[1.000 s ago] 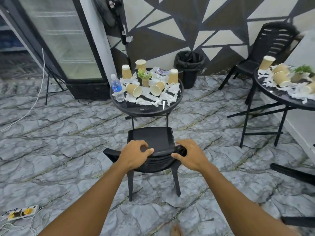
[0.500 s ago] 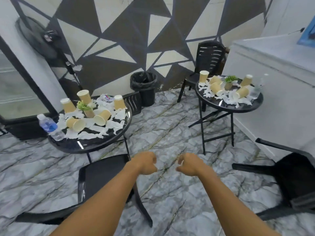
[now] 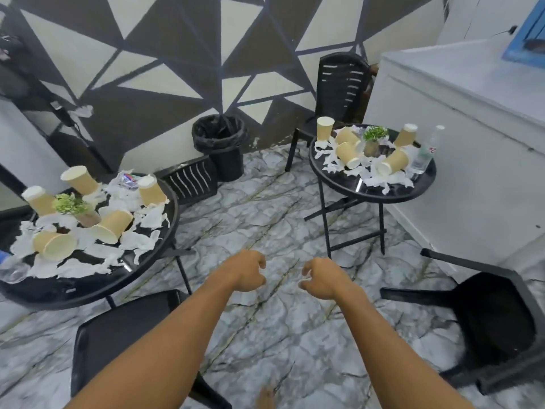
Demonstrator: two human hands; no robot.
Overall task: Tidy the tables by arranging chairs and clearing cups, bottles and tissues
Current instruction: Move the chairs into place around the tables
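Left chair (image 3: 126, 335): black plastic, nearest, under the left forearm, seat just beside the left table (image 3: 88, 290). Right chair (image 3: 495, 320): low at right, near the right table (image 3: 374, 194); which way it faces is unclear.

Left hand (image 3: 246, 273) and right hand (image 3: 323, 278) hang over bare floor between the chairs, fingers loosely curled, gripping nothing.

Judgement: the chairs look light and stiff. Take them by the backrest top or both armrests; the legs may scrape.

Cups (image 3: 113, 225), several tipped, are paper and crushable, so pinch the wall gently. Tissues (image 3: 79, 267) are soft and can be gathered by the handful. Bottle (image 3: 424, 152) is smooth plastic; grasp it mid-body.

Bin (image 3: 219, 137) stands at the far wall, between the tables.
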